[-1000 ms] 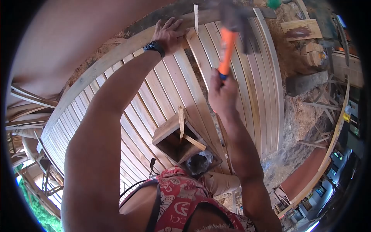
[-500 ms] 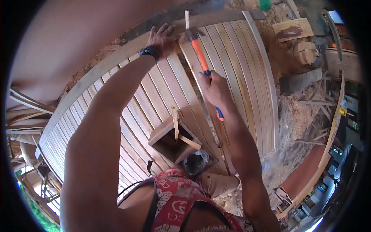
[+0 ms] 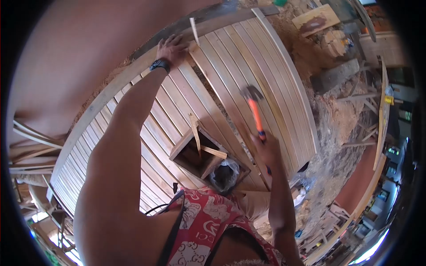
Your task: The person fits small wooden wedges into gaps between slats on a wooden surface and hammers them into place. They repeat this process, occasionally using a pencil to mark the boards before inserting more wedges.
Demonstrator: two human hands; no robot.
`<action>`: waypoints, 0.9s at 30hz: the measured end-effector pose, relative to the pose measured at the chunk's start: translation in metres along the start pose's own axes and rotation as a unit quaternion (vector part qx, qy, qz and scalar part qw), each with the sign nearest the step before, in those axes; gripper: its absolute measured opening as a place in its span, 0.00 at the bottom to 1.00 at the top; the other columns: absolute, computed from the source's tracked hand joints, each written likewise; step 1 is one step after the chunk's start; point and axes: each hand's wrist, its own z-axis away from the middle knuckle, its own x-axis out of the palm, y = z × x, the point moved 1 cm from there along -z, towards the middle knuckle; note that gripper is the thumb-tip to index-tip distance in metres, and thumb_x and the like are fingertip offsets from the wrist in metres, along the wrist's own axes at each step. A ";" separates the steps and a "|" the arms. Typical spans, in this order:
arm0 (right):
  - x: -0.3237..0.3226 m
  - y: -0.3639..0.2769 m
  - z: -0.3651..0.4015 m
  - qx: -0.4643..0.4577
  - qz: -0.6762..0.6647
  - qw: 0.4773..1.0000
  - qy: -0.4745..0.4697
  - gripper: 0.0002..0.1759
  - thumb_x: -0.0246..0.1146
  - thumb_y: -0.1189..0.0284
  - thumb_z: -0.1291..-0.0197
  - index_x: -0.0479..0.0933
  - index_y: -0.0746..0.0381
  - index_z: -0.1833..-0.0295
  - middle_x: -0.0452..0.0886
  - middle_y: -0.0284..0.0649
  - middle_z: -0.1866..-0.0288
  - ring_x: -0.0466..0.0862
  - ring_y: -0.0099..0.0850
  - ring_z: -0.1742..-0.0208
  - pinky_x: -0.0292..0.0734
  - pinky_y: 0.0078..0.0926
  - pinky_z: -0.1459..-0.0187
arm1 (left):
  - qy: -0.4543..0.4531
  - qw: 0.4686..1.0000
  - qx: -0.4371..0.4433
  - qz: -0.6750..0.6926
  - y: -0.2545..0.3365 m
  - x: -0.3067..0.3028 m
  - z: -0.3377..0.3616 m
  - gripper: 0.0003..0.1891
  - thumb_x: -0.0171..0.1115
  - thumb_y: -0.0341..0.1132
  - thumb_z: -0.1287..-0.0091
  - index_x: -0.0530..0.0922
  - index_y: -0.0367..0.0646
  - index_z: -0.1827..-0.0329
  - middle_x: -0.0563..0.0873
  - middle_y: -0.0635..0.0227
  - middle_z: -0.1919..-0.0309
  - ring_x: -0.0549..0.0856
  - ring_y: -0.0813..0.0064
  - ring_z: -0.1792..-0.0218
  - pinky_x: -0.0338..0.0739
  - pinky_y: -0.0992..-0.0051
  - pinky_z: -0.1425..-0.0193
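My right hand grips a claw hammer with an orange and dark blue handle. Its metal head hangs over the wooden slats right of a long gap. My left hand, below a dark wristwatch, lies with fingers spread on the far ends of the slats and the curved edge board. Just right of it, a thin pale wood strip sticks up at the end of the gap. What lies under my left palm is hidden.
A divided wooden box sits on the slats near my body, holding wood pieces and a clear plastic bag. Sawdust, offcuts and a thick timber block lie on the ground to the right. Stacked boards stand at left.
My right hand has drawn the hammer back toward my body and to the right, away from the upright strip. My left hand stays on the far edge. The view has shifted slightly.
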 end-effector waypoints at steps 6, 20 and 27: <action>-0.036 0.086 0.230 0.221 -0.025 0.969 0.112 0.14 0.69 0.67 0.36 0.76 0.67 0.62 0.76 0.38 0.75 0.74 0.28 0.72 0.71 0.32 0.67 | 0.045 0.979 -0.084 0.181 -0.021 0.014 -0.021 0.37 0.58 0.67 0.32 0.76 0.51 0.29 0.79 0.58 0.30 0.72 0.59 0.26 0.58 0.57 0.19; -0.011 0.100 0.444 0.360 -0.353 0.790 0.348 0.14 0.65 0.65 0.29 0.69 0.59 0.63 0.65 0.27 0.81 0.65 0.18 0.84 0.60 0.19 0.86 | 0.262 0.773 -0.157 0.556 -0.002 -0.088 -0.134 0.22 0.74 0.47 0.36 0.88 0.37 0.49 0.92 0.67 0.64 0.88 0.80 0.65 0.83 0.73 0.57; 0.011 0.134 0.442 0.331 -0.477 0.737 0.346 0.13 0.63 0.66 0.27 0.70 0.57 0.63 0.65 0.26 0.81 0.63 0.17 0.86 0.60 0.19 0.86 | -0.053 0.863 0.201 0.460 0.143 -0.222 -0.040 0.23 0.67 0.42 0.29 0.82 0.33 0.39 0.88 0.59 0.50 0.88 0.70 0.53 0.83 0.67 0.41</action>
